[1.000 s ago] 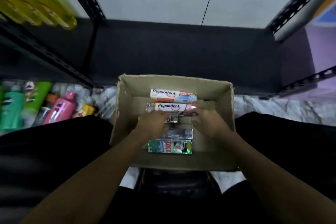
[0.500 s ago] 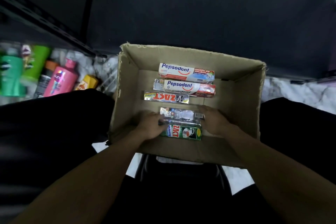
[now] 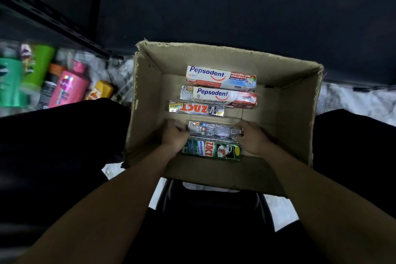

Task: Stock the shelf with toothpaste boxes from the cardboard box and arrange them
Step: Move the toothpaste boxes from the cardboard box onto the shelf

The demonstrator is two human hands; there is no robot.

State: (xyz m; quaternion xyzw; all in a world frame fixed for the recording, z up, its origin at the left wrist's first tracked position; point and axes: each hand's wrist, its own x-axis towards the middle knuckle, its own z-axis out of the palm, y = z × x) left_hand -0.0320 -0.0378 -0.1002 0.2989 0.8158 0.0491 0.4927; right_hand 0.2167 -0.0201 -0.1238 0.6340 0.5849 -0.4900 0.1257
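Between the two hands, inside the cardboard box, lies the silver toothpaste box, its long axis running from hand to hand; the left hand closes on one end, the right hand on the other, both equally near. On the wrist side the green Zact box touches it. Beyond the fingertips lie the Pepsodent boxes, then the dark shelf, so I judge the lift goes up and forward

view: head-worn, wide-angle, the only one | position: above the cardboard box, on its near side | facing: steeply down and forward into the box's open top | range: close, box fills mid-frame | beyond box: dark shelf board | left of box: shampoo bottles
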